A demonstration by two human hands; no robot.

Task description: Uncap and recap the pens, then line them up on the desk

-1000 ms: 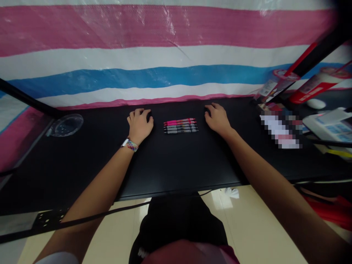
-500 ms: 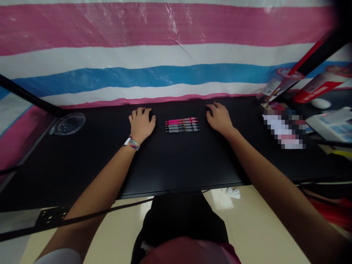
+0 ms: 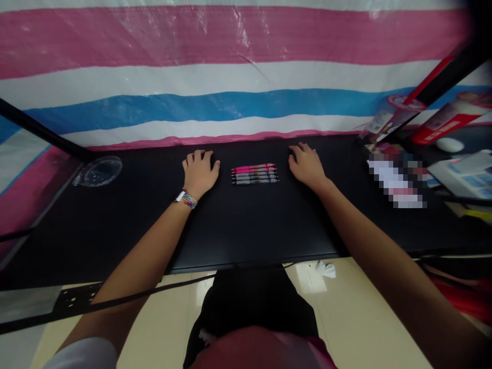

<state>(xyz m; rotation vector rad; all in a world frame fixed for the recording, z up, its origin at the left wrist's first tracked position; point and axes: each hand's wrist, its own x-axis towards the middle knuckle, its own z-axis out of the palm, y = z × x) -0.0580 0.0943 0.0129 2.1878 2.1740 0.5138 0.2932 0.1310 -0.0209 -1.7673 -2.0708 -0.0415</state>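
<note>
While both palms rest on the worktop (image 3: pixel 249 225), the pens (image 3: pixel 254 175) lie untouched betw them: side-by-side row, mid-width, nearer far edge than front, roughly parallel to it. L hand (image 3: pixel 198 177) is just left of the row, grip wide, thumb out, holding nothing. R hand (image 3: pixel 307 166) is just right, also empty, fingers loosely curled, thumb apart.

IMO best form here: wrists low, fingers relaxed, small gap at each end so nothing nudges the row; pens look like they'd roll or skew if bumped. Any pinch should be light, mid-barrel, one pen only.

Count: pens approx 5, prob 2 pink/red + 3 grey, packed too tight to be sure. Clear lid (image 3: pixel 100 171) x1, twd far left corner. Wristband (image 3: pixel 187 200) x1.
</note>
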